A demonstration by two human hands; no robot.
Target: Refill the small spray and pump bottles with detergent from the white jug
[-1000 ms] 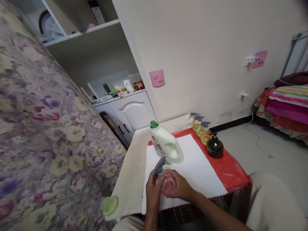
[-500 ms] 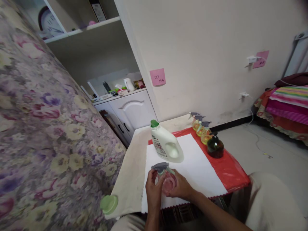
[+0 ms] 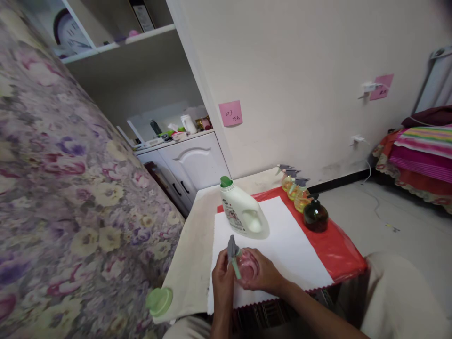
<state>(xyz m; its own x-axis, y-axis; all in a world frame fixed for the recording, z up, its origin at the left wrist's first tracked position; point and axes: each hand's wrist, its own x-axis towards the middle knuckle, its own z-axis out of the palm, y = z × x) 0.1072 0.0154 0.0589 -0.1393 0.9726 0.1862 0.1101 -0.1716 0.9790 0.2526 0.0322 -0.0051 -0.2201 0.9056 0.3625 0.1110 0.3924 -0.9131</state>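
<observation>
Over the front of the white cloth, both hands are on one small pink see-through spray bottle. My right hand wraps round its body from the right. My left hand has its fingers closed at the grey spray head, whose pale green trigger points down towards me. Whether the head is screwed tight on the neck cannot be seen. Just beyond stands a large pale detergent bottle with a green spout and no cap on. A green cap sits at the table's near left corner.
Along the right of the table, on red plastic, stand several spray bottles with yellow liquid and a dark green bottle. A floral curtain hangs close on the left. A white cabinet and the wall are behind.
The spray head has turned in my left hand: its trigger pointed right before and now points down towards me. My right hand keeps its hold on the bottle body.
</observation>
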